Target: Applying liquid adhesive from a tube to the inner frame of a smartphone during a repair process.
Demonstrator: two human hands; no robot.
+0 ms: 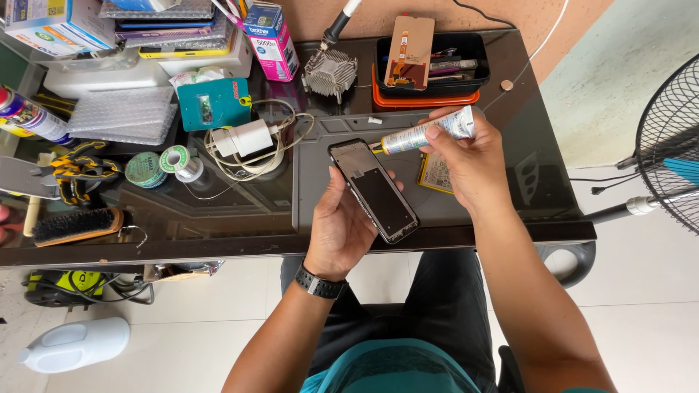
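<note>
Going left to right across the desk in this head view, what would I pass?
Brush → solder spool → white charger → left hand holding phone frame → glue tube in right hand → fan.

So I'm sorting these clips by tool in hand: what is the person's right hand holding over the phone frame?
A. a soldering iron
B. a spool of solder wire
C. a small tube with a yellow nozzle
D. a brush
C: the right hand grips a small tube whose yellow nozzle points at the top edge of the phone frame, which the left hand holds.
</note>
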